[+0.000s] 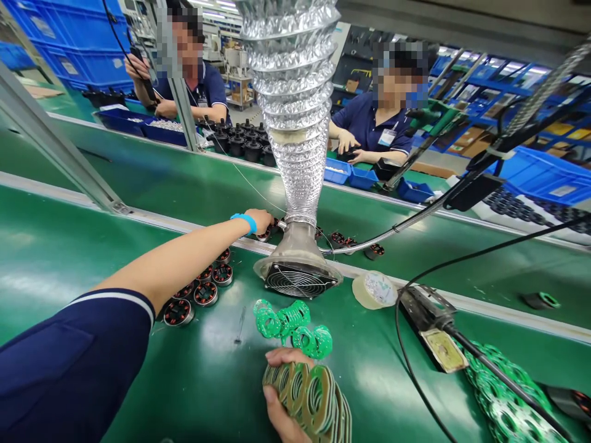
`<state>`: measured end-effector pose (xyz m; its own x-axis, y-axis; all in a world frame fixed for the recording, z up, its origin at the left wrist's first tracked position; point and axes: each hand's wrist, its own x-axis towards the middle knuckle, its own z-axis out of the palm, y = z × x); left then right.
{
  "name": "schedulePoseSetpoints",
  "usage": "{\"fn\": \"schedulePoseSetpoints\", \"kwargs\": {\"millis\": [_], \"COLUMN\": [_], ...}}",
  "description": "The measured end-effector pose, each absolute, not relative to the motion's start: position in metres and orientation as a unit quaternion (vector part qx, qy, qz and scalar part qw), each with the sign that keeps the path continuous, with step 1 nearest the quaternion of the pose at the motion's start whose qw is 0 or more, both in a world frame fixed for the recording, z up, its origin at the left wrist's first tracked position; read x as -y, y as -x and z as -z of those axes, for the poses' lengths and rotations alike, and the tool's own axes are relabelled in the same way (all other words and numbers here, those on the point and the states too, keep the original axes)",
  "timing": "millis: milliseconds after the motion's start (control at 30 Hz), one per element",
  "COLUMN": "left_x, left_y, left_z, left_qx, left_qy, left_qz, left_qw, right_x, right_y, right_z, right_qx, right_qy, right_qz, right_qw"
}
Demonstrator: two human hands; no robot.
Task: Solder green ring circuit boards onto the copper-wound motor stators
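Observation:
My left arm reaches across the bench, and my left hand point(260, 220) is at the metal rail beside the duct. Its fingers are at a small motor part with copper windings point(264, 235); they are partly hidden, so I cannot tell whether they grip it. At the bottom centre my right hand point(282, 406) is closed around a stack of ring-shaped circuit boards point(311, 397), seen from their tan side. Just beyond it, loose green circuit boards point(293, 320) lie in a small cluster. Several round wound motor parts point(205, 293) stand below my left forearm.
A silver flexible duct point(298, 111) ends in a fan hood point(302, 277) low over the bench. To the right are a tape roll point(375, 290), a soldering iron stand point(427, 314), cables and piled green boards point(512, 394). Two co-workers sit opposite, near blue bins point(337, 171).

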<state>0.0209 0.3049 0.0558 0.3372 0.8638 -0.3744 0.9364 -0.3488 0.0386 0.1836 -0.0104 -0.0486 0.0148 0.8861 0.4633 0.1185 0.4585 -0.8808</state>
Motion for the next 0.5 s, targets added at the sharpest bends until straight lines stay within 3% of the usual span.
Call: {"fn": "schedulePoseSetpoints", "kwargs": {"millis": [300, 500], "left_x": [-0.254, -0.189], "left_y": [0.101, 0.164], "left_z": [-0.085, -0.078], "left_qx": [-0.642, -0.632], "left_qy": [-0.750, -0.741], "left_qz": [0.124, 0.155], "left_qw": [0.094, 0.166], "right_x": [0.011, 0.006], "right_y": [-0.187, -0.181], "right_z": [0.032, 0.012], "right_qx": [0.653, 0.667], "right_qy": [0.403, 0.373], "right_qz": [-0.306, -0.299], "right_qw": [0.564, 0.571]}}
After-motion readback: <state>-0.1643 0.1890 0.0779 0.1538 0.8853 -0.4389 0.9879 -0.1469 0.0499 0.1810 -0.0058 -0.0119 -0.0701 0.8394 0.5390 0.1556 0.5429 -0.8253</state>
